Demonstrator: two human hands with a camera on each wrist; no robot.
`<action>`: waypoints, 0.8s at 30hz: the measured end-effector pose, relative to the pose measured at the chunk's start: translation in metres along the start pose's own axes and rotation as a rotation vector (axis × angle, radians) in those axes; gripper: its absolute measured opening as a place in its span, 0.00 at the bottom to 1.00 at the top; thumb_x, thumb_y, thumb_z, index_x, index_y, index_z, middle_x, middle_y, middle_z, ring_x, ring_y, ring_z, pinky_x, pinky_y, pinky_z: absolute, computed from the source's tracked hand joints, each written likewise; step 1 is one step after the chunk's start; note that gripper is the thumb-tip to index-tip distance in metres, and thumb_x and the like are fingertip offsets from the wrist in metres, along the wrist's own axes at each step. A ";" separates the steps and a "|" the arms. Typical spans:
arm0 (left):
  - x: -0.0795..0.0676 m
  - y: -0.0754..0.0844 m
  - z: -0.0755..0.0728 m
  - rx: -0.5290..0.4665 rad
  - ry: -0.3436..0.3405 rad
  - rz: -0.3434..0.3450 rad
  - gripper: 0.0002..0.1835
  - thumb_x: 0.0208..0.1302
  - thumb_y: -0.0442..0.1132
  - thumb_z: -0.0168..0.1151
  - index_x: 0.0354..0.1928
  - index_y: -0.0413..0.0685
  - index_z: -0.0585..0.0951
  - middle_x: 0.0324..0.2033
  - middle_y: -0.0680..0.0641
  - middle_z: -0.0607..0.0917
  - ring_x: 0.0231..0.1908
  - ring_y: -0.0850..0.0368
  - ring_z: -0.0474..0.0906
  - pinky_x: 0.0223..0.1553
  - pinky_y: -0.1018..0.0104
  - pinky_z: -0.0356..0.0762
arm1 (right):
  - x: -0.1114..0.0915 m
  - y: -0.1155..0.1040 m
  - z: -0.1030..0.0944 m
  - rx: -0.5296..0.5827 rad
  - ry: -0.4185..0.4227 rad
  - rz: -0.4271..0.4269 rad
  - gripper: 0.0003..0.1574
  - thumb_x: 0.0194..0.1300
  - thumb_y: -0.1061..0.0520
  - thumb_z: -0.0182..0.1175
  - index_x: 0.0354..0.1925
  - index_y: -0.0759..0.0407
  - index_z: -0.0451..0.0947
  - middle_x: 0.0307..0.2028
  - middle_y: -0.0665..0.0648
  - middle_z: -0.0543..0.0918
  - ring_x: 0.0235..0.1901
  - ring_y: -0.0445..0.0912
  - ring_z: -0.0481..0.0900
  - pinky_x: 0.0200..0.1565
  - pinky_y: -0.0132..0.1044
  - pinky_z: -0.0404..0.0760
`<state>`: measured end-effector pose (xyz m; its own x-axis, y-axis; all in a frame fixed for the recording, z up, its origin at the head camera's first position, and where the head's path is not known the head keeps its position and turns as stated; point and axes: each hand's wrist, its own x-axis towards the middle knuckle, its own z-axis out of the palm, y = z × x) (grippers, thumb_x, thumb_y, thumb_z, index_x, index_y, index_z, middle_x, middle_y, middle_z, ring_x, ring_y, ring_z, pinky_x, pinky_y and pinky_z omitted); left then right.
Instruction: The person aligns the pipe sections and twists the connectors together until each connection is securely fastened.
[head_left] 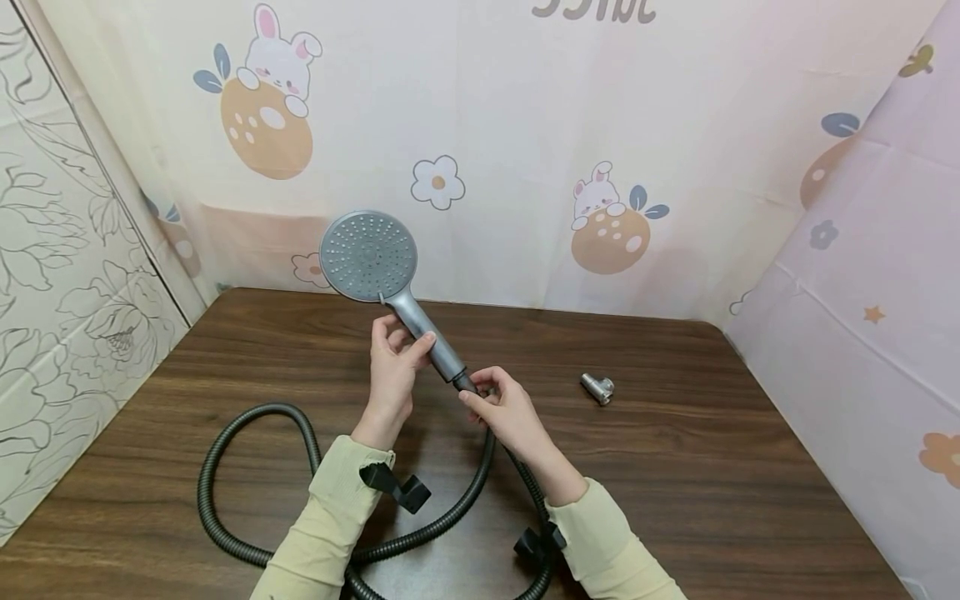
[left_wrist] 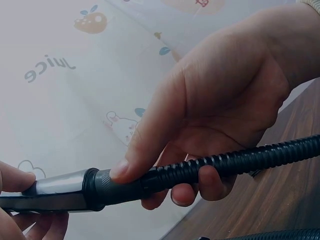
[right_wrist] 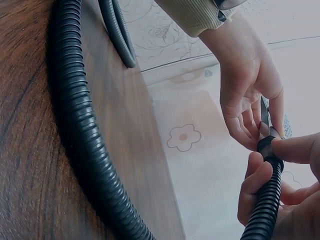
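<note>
Shower head [head_left: 367, 255]: one, grey, round spray face with a handle [head_left: 424, 329]. Held up above the table [head_left: 697, 475], tilted, spray face up and to the left, handle sloping down to the right. Probably light and rigid; the smooth handle may slip if wet. Best hold: mid-handle, clear of the spray face.

Hose [head_left: 207, 492]: one, dark, ribbed, looped across the table, its upper end at the handle. Likely flexible yet springy, apt to tug or twist its end; the ribs should give good purchase. Best hold: at the collar [left_wrist: 119, 190], whose textured surface suits a thumb-and-finger turn. The collar meets the handle's end; how firmly it is joined cannot be told.

Left hand [head_left: 393, 364]: gripping the handle, thumb on the near side, fingers bent behind; wrist below, forearm rising from the lower left.

Right hand [head_left: 512, 410]: pinching the collar, thumb laid along it, fingers curled beneath around the hose's end; forearm reaching in from the lower right. Both hands close together, in line along one axis.

Fitting [head_left: 598, 388]: one, metal, small, lying on the table right of the right hand, untouched.
</note>
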<state>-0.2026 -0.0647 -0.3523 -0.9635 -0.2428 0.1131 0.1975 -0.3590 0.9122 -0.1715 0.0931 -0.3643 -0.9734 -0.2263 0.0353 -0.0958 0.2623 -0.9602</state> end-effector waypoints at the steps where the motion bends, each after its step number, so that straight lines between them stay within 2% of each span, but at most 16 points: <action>1: 0.000 0.000 0.000 -0.001 0.000 0.000 0.21 0.58 0.26 0.57 0.50 0.46 0.63 0.38 0.47 0.77 0.32 0.62 0.76 0.31 0.69 0.74 | 0.000 0.000 0.000 0.000 -0.003 -0.001 0.19 0.61 0.59 0.59 0.48 0.67 0.69 0.39 0.62 0.75 0.24 0.49 0.79 0.26 0.34 0.76; 11: 0.001 0.001 -0.001 0.014 -0.010 -0.006 0.23 0.58 0.26 0.57 0.53 0.45 0.63 0.43 0.42 0.77 0.32 0.61 0.77 0.32 0.69 0.74 | 0.001 0.001 0.001 -0.010 -0.008 0.009 0.17 0.61 0.59 0.58 0.47 0.66 0.70 0.38 0.61 0.75 0.24 0.47 0.78 0.27 0.35 0.76; 15: 0.000 0.001 -0.001 0.016 -0.008 -0.005 0.23 0.58 0.26 0.57 0.53 0.45 0.62 0.43 0.41 0.77 0.32 0.61 0.77 0.32 0.69 0.74 | 0.002 0.001 0.001 0.001 -0.017 0.017 0.18 0.62 0.60 0.57 0.49 0.67 0.69 0.38 0.62 0.75 0.23 0.46 0.78 0.26 0.32 0.75; 18: 0.000 0.001 -0.001 0.018 -0.001 -0.007 0.22 0.58 0.26 0.58 0.52 0.45 0.63 0.42 0.43 0.77 0.31 0.61 0.77 0.31 0.69 0.74 | -0.005 -0.012 0.001 -0.005 -0.029 0.027 0.18 0.63 0.62 0.55 0.49 0.70 0.68 0.38 0.63 0.75 0.22 0.42 0.76 0.26 0.29 0.74; 21: 0.000 0.001 -0.001 0.018 0.001 -0.008 0.22 0.58 0.26 0.58 0.52 0.45 0.63 0.41 0.43 0.77 0.31 0.61 0.76 0.31 0.69 0.74 | -0.009 -0.022 0.000 -0.016 -0.031 0.040 0.17 0.63 0.63 0.54 0.49 0.71 0.68 0.38 0.65 0.75 0.22 0.42 0.76 0.26 0.28 0.73; 24: 0.000 0.000 -0.001 0.016 -0.008 -0.007 0.22 0.58 0.26 0.57 0.52 0.45 0.63 0.43 0.42 0.77 0.32 0.61 0.77 0.32 0.69 0.75 | -0.005 -0.014 0.001 -0.012 -0.024 0.034 0.16 0.64 0.63 0.54 0.48 0.71 0.69 0.38 0.65 0.76 0.22 0.45 0.77 0.26 0.30 0.74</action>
<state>-0.2025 -0.0658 -0.3523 -0.9662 -0.2333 0.1099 0.1881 -0.3457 0.9193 -0.1647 0.0898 -0.3514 -0.9710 -0.2392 -0.0038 -0.0655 0.2812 -0.9574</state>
